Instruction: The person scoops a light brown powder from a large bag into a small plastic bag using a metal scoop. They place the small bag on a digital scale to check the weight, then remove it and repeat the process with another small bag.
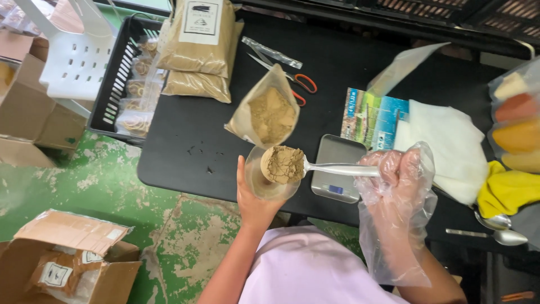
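Right hand (396, 169), in a loose clear plastic glove, grip closed on a metal spoon (337, 168) heaped with brown powder (284, 164). Held level over a small clear pouch (270, 183), cupped from below by bare left hand (254, 204), frame centre. Beside, on black bench (185, 146): open powder bag (270, 112), small silver scale (336, 168).

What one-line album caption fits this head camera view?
A gloved right hand holds a spoon of brown powder over a clear cup in the left hand.
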